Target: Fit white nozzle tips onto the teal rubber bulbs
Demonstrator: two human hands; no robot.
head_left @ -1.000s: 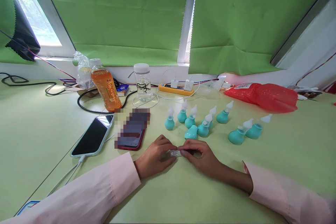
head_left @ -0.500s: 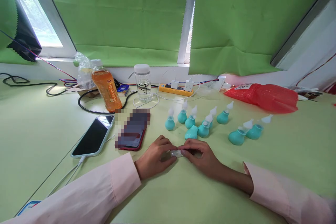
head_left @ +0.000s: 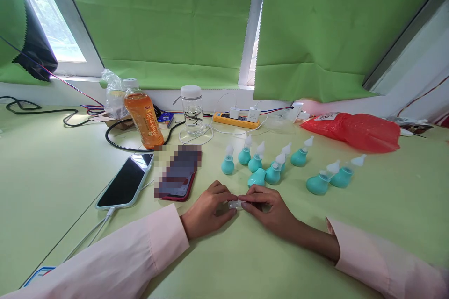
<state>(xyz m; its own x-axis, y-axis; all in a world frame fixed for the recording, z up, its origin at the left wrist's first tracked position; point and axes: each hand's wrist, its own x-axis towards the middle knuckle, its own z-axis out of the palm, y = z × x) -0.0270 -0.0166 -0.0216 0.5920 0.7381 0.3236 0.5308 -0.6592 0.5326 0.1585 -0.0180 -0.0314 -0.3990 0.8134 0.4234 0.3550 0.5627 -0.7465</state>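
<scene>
Between my hands, low over the green table (head_left: 245, 266), is a small clear plastic piece (head_left: 234, 205). My left hand (head_left: 210, 210) has its fingers and thumb closed around the left end of it. The thumb and fingertips of my right hand (head_left: 270, 208) pinch its right end and hide part of it. Just beyond my right hand lies a teal bulb (head_left: 257, 177) with no visible tip. Several teal bulbs with whitish tips stand behind it, among them one bulb (head_left: 228, 165) at the left. Two more lean at the right, the nearer bulb (head_left: 317, 183) beside the other.
Left of my hands lie a red-edged phone (head_left: 180, 175) and a charging phone (head_left: 125, 181). Farther back stand an orange drink bottle (head_left: 144, 121), a clear cup (head_left: 192, 114), a yellow power strip (head_left: 236, 120) with cables, and a red plastic bag (head_left: 354, 131).
The view has shifted very slightly. Both hands keep their place and their hold on the clear piece.
</scene>
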